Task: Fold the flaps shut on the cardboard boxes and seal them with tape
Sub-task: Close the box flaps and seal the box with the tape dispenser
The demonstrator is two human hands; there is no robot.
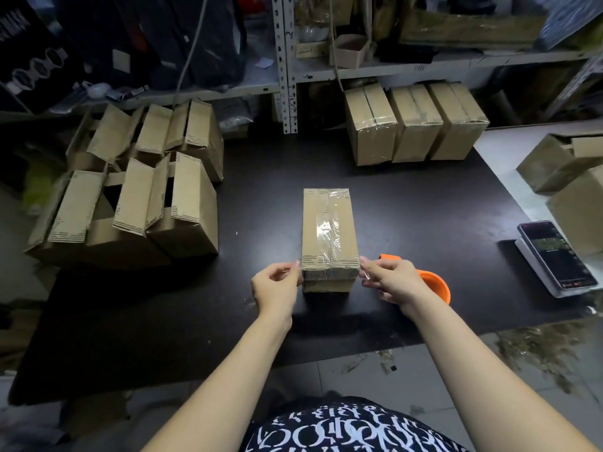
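A closed cardboard box [328,230] lies lengthwise on the black table [228,321], with clear tape running along its top seam. My left hand [275,287] touches the box's near left corner with its fingertips, fingers curled. My right hand [391,282] holds an orange tape dispenser [435,287] against the near right corner, and a strip of clear tape stretches from it to the box's near end.
Several boxes with open flaps [137,197] crowd the table's left. Three taped boxes [414,122] stand at the back right under a metal shelf. A phone [554,256] lies on a white scale at the right, beside more boxes [567,177].
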